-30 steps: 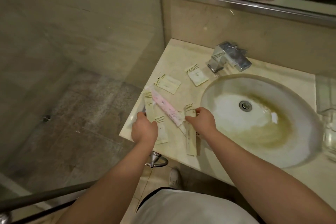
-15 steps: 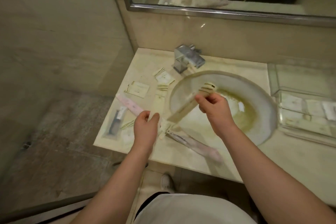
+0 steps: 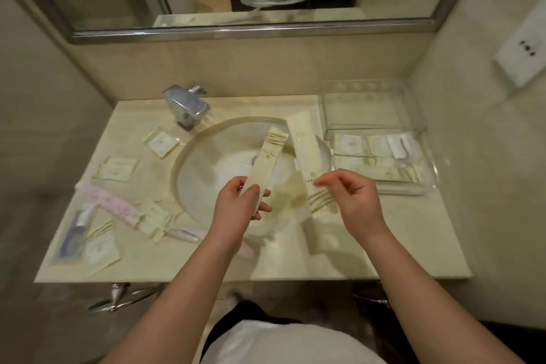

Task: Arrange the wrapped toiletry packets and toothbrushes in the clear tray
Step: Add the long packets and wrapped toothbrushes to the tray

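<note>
Two long cream packets are held above the sink, one in each hand; the left hand (image 3: 239, 210) has its thumb and fingers closed around the near end of the left packet (image 3: 267, 163), which slants up and away to the right over the basin; the right hand (image 3: 351, 198) pinches the right packet (image 3: 307, 162) between thumb and curled fingers close to its striped near end, and that packet runs far-left toward the tray's near corner. Both packets hang in the air over the stained sink (image 3: 206, 174), apart from each other. To the right, the clear tray (image 3: 425, 180) sits on the counter, with several flat wrapped packets lying in its near part; a second clear box (image 3: 366, 106) stands just behind it, farther from the person. On the left of the counter (image 3: 413, 239) lie scattered square sachets (image 3: 162, 142), a pink wrapped toothbrush (image 3: 109, 204) and a dark item in clear wrap (image 3: 74, 233) near the left edge; the image is blurred there, so their details are unclear. A chrome tap (image 3: 186, 106) stands at the far left of the basin.
</note>
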Motion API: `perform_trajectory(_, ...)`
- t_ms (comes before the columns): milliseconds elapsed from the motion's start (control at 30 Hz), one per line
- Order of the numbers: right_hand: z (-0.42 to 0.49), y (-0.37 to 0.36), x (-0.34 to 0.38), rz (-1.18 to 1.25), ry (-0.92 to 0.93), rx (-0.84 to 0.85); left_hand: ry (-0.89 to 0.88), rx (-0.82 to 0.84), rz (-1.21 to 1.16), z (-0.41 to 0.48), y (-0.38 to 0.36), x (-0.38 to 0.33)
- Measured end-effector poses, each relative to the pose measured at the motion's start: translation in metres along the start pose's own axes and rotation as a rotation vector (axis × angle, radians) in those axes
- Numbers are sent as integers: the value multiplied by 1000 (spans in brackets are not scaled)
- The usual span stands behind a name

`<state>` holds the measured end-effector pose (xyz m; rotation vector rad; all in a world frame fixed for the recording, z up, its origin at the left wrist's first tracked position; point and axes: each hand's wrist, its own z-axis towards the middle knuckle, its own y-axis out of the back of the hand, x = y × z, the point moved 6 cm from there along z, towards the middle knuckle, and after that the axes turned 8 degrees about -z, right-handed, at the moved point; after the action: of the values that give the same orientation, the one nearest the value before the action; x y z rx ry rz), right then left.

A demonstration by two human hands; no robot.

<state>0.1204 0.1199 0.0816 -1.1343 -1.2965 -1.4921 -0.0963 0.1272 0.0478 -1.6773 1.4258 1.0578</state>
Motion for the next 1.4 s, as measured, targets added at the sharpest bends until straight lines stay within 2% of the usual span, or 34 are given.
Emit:
perform_trajectory(133, -9, 19, -22, -23, -119, -50, 10, 66, 17, -2, -39, -1)
perform_trajectory(367, -4, 48, -47, 209, -316, -174, 18, 151, 71, 19, -74, -6)
perform_trajectory(567, 10, 74, -68, 275, -479, -302, 68, 221, 69, 47, -105, -8)
perform_trajectory(733, 13, 110, -91, 248, -598, -560, 60, 340, 191, 72, -128, -11)
perform_trajectory(900, 17, 156, -97, 244, -598, -755, -68, 452, 481, 106, -174, -13)
perform_trajectory(1067, 48, 185, -110, 283, -617, -719, -127, 535, 659, 126, -228, -3)
perform_trajectory(1233, 78, 204, -130, 342, -630, -667, -74, 510, 662, 136, -252, 14)
perform_trajectory(1333, 87, 210, -143, 283, -675, -604, -97, 454, 719, 138, -260, 22)
perform_trajectory(1400, 92, 211, -150, 151, -713, -534, -186, 429, 902, 136, -263, 23)
